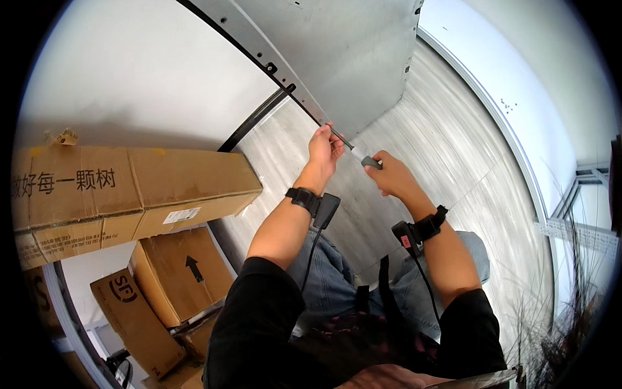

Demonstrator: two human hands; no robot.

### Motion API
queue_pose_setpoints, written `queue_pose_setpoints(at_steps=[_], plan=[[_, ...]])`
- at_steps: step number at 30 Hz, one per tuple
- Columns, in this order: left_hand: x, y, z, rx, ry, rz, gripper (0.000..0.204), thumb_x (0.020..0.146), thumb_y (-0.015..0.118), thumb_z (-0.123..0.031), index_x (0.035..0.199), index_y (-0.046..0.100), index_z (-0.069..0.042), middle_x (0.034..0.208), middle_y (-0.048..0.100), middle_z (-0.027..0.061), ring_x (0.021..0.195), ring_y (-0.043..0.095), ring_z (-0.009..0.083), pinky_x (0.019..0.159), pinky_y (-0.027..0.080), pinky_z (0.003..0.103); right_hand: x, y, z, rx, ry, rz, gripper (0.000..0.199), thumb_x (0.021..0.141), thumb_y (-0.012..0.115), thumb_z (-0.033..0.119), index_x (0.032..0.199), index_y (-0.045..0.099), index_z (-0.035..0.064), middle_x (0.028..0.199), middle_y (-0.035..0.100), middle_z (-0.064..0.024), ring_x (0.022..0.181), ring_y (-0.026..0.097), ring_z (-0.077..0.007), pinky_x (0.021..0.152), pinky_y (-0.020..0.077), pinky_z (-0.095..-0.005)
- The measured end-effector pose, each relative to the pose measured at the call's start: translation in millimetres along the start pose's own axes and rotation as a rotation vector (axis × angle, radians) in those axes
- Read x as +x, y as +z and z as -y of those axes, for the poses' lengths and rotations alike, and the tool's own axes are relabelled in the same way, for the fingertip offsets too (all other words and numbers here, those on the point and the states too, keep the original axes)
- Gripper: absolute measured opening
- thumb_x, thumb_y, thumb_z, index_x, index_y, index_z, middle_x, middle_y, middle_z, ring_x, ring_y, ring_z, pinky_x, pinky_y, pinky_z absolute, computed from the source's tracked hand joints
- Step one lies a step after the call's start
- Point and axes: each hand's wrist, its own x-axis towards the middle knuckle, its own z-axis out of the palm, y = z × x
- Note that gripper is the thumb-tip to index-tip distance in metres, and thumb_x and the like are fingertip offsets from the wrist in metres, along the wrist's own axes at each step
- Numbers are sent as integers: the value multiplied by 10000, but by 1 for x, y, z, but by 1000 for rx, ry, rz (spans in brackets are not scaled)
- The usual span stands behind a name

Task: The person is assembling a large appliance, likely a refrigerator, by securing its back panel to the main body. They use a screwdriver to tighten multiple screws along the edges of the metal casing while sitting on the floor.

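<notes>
A screwdriver (358,153) with a grey and whitish handle and a thin dark shaft is gripped in my right hand (394,175). Its shaft slants up and left to the lower corner of a large grey metal panel (363,55). There my left hand (322,152) has its thumb and fingers closed around the shaft's tip, against the panel's edge strip (304,100). Whatever lies between those fingertips is hidden, the tip included. Holes and small dark fittings line the strip. Each wrist wears a black strap with a small cabled device.
Left of me lies a long cardboard carton (194,175), with more cardboard boxes (184,272) below it. A dark bar (253,123) runs from the panel's edge toward the long carton. Pale streaked flooring (466,142) extends to the right, where thin dark bristly strands (564,324) stand.
</notes>
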Motion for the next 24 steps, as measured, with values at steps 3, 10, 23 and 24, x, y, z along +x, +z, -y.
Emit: queue_pose_setpoints(at_steps=[3, 10, 23, 24], plan=[[4, 5, -7, -16, 10, 5, 193, 978, 407, -209, 1104, 529, -129, 740, 575, 31, 566, 506, 86, 537, 463, 240, 7, 10, -3, -2, -16, -45, 323, 869, 562, 292, 1046, 548, 22, 665, 609, -110, 463, 558, -207, 505, 443, -353], [2, -1, -13, 50, 12, -1, 181, 982, 429, -234, 1085, 547, -144, 737, 544, 11, 596, 495, 87, 560, 470, 237, 7, 20, -2, 33, 1, -17, 335, 886, 532, 303, 1072, 546, 24, 674, 592, -109, 461, 551, -193, 484, 437, -341], [3, 2, -14, 90, 35, -38, 172, 941, 528, -197, 1099, 561, -135, 764, 561, -1, 614, 512, 87, 549, 471, 234, 17, 29, -14, -126, -116, -132, 391, 803, 646, 260, 1075, 509, 14, 841, 618, -140, 694, 621, -237, 587, 482, -356], [3, 1, -14, 99, 53, -35, 177, 929, 547, -178, 1099, 559, -130, 779, 572, 4, 616, 518, 89, 545, 474, 235, 16, 33, -14, -166, -140, -170, 397, 781, 657, 229, 1075, 506, 9, 864, 620, -161, 746, 625, -269, 640, 485, -374]])
